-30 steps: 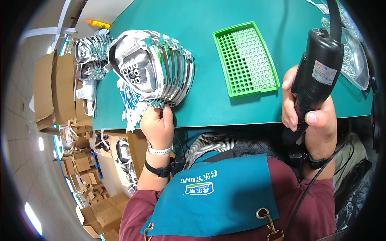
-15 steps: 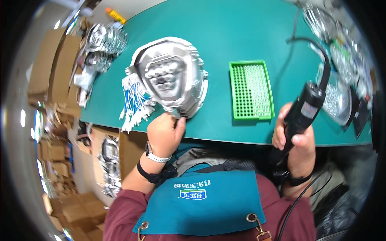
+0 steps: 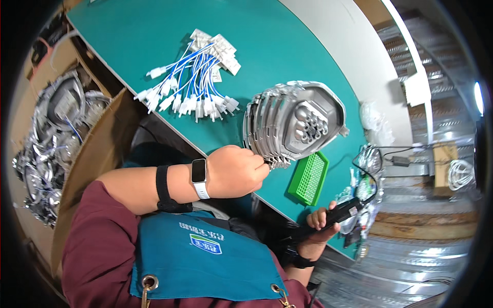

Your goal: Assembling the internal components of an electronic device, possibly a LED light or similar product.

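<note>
And the view has swung round leftward along the green bench [image 3: 267, 51], its near edge now running steeply down to the right! That brings the big cardboard box [image 3: 90, 149] into full sight beside the bench's left end, heaped with loose silvery housings [image 3: 56, 118]. Up on the bench, by the middle of the near edge, there's the stack of metal housings [image 3: 292, 123], layered rims to the left, holed top face to the right; that face showed on the other side a second ago, though whether the stack turned or only the viewpoint did, I can't tell. Left of it, well clear now, the bundle of blue-and-white leads [image 3: 197, 77] fans toward the near edge. Right of it, the green tray [image 3: 302, 197] sits close to that same edge, just beside the stack. The black corded tool [image 3: 345, 209] points away from the metal, so no fastening at this instant: the work is in handling. The left hand [image 3: 236, 170], fingers curled nearly closed, grips the stack's lower rim; the right hand [image 3: 321, 235] stays wrapped around the tool. Neither is free!
</note>
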`<state>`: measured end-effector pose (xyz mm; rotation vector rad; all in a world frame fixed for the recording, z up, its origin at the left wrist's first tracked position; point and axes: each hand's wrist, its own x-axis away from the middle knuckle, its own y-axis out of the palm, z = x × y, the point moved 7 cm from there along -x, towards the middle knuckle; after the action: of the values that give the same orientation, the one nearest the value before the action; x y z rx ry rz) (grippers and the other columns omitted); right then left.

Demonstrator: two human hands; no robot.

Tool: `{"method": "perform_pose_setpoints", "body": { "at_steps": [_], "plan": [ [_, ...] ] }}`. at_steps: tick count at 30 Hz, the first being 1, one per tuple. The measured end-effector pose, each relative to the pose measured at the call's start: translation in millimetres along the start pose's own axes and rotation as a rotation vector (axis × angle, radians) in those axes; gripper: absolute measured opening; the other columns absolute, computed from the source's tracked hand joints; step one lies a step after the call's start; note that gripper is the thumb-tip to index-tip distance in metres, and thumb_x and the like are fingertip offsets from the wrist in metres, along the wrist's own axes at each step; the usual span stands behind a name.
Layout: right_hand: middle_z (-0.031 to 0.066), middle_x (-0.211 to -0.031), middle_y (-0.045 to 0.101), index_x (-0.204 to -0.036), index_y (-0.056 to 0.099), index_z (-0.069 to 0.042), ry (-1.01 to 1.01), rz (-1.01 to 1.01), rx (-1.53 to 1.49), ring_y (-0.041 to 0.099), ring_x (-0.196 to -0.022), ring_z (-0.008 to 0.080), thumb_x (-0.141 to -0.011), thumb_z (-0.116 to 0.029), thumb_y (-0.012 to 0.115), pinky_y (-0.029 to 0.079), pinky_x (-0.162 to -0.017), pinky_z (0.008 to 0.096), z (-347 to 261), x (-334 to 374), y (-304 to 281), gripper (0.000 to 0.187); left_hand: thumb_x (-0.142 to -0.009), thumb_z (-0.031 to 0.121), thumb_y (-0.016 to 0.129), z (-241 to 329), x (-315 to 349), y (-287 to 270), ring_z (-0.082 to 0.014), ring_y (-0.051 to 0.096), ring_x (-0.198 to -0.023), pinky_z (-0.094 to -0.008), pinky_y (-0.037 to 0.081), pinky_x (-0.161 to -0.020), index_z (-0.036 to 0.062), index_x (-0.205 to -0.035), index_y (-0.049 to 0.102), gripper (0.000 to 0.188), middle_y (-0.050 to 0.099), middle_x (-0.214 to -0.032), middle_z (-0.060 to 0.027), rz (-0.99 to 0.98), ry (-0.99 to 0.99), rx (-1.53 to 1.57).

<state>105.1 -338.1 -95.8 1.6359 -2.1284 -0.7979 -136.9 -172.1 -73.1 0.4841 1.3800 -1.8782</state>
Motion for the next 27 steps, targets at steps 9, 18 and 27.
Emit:
{"method": "perform_pose_setpoints", "body": {
  "at_steps": [9, 18, 27],
  "plan": [
    [-0.003, -0.06, 0.044, -0.108, 0.045, -0.009, 0.016, 0.041, -0.07, 0.041, -0.048, 0.0061, -0.076, -0.024, 0.07, 0.034, -0.044, 0.0194, 4, -8, 8, 0.044, -0.066, 0.018, 0.06, -8, 11, -1, -0.0139, 0.052, -0.058, -0.0268, 0.041, -0.051, 0.0115, -0.069, 0.051, 0.011, 0.047, -0.064, 0.0014, 0.116, 0.041, 0.104],
    [-0.0006, -0.063, 0.047, -0.107, 0.045, -0.009, 0.069, 0.03, -0.113, 0.045, -0.052, 0.0085, -0.076, -0.017, 0.07, 0.04, -0.05, 0.0219, 8, -13, 15, 0.041, -0.068, 0.018, 0.057, -11, 14, 1, -0.0143, 0.052, -0.06, -0.0265, 0.04, -0.05, 0.0105, -0.068, 0.053, 0.008, 0.048, -0.064, 0.0008, 0.136, 0.043, 0.146],
    [0.0001, -0.063, 0.047, -0.106, 0.044, -0.008, 0.074, 0.028, -0.107, 0.046, -0.053, 0.0086, -0.076, -0.017, 0.07, 0.039, -0.049, 0.0216, 11, -14, 21, 0.041, -0.068, 0.018, 0.056, -10, 16, 0, -0.0146, 0.052, -0.06, -0.0272, 0.04, -0.052, 0.0107, -0.066, 0.052, 0.009, 0.048, -0.064, 0.0003, 0.171, 0.029, 0.167]
  ]
}}
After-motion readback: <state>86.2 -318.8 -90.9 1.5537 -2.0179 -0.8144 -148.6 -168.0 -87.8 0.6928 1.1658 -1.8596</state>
